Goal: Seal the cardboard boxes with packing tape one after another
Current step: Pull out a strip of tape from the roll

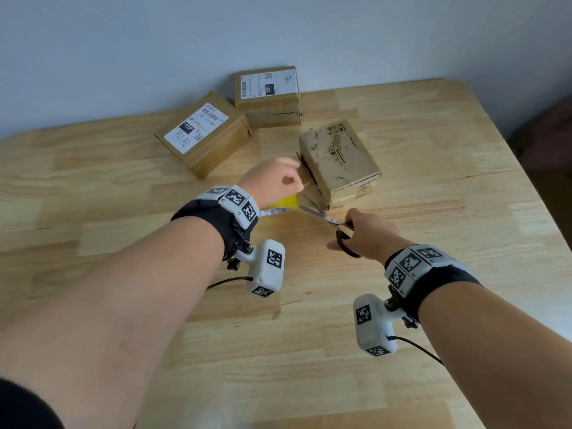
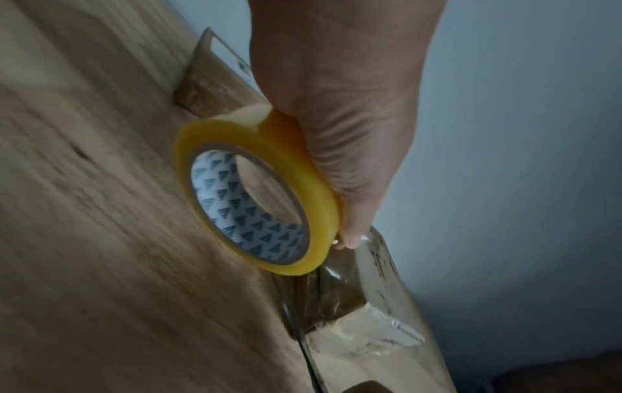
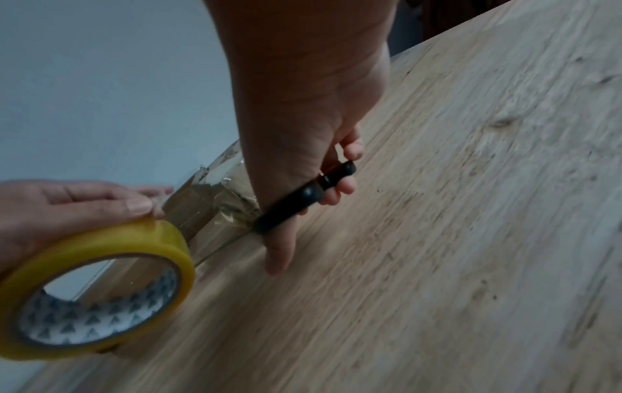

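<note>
Curling my left hand (image 1: 272,181) round the yellow ring-shaped roll of packing tape (image 2: 256,191), I keep that grip at nine o'clock of the brown taped cardboard box (image 1: 340,162) mid-worktop (image 1: 433,212). My right hand (image 1: 368,233) grips black-handled steel scissors (image 1: 328,219), blades pointing toward ten o'clock.

The yellow tape roll (image 2: 256,186), with a white core printed in grey triangles, stands on edge under the left fingers (image 3: 134,204). A clear strip runs from it onto the printed box (image 1: 339,162) just beyond those fingers. The scissors (image 1: 328,221), black-handled, lie in the right fingers (image 3: 346,186), blades reaching to the strip. Two labelled boxes (image 1: 204,134) sit well beyond.
</note>
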### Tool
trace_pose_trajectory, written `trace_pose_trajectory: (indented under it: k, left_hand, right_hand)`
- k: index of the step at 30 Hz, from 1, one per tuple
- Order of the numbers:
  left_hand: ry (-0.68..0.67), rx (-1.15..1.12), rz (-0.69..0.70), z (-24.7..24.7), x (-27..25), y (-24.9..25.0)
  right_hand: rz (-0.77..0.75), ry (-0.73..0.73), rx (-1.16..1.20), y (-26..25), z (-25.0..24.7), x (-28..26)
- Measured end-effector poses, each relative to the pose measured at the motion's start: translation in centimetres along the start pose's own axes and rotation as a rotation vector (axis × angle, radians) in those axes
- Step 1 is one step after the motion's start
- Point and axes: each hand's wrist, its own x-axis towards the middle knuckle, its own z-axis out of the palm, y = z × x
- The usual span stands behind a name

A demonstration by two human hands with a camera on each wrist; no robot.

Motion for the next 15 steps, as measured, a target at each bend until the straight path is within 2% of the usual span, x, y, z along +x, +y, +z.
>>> trace_pose_trajectory:
  k: [3, 5, 7, 11, 15]
  left_hand:
    - [-0.068, 0.227, 0.165, -0.4, 0.2, 1.5]
    - [-0.131, 0.389, 0.187, -0.2, 1.0, 2.1]
    - [-0.189, 0.46, 0.184, 0.3, 1.9, 2.5]
    - [-0.2, 0.366, 0.167, 1.2, 3.0, 2.3]
    - [-0.194, 0.245, 0.14, 1.5, 2.9, 2.0]
  right_hand:
    - [-0.004, 0.03, -0.114, 0.3, 0.2, -0.4]
    - [-0.014, 0.059, -0.152, 0.6, 0.3, -0.5]
    - [-0.028, 0.073, -0.181, 0.9, 0.8, -0.4]
    - [-0.03, 0.039, -0.146, 1.6, 2.4, -0.4]
    - [-0.095, 0.015, -0.146, 1.9, 2.5, -0.6]
